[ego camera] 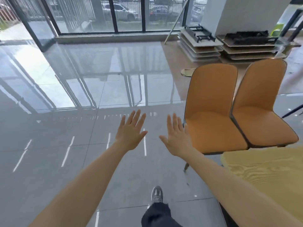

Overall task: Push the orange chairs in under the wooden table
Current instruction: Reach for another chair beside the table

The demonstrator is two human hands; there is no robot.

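Both arms reach forward over the grey tiled floor (68, 122), palms down and fingers spread. The left grip (131, 131) is wide, all five fingers fanned, holding nothing. The right grip (177, 138) is equally wide and also empty; its outer fingers overlap the front left corner of the near orange chair (213, 115) in the view, but whether they touch it I cannot tell.

The two orange chairs stand side by side, just to the right of the right grip and beyond it. The far orange chair (260, 108) sits pressed against the near one, their seat edges meeting along a dark seam. Both seats face toward the wooden worktop (265, 171), whose pale grained corner lies below and right of the right grip, close to the forearm. The front edges of the seats sit just past the worktop's edge, so the chairs are not yet pushed under it. One thin chair leg (186, 166) shows beneath the near seat, directly under the right wrist.

Below both grips a grey sneaker (157, 194) and a dark trouser leg (157, 215) step forward on the floor. Far beyond the right grip, stacked folded tables (201, 49) rest by the white wall, and tall glass windows (101, 13) run across the back.
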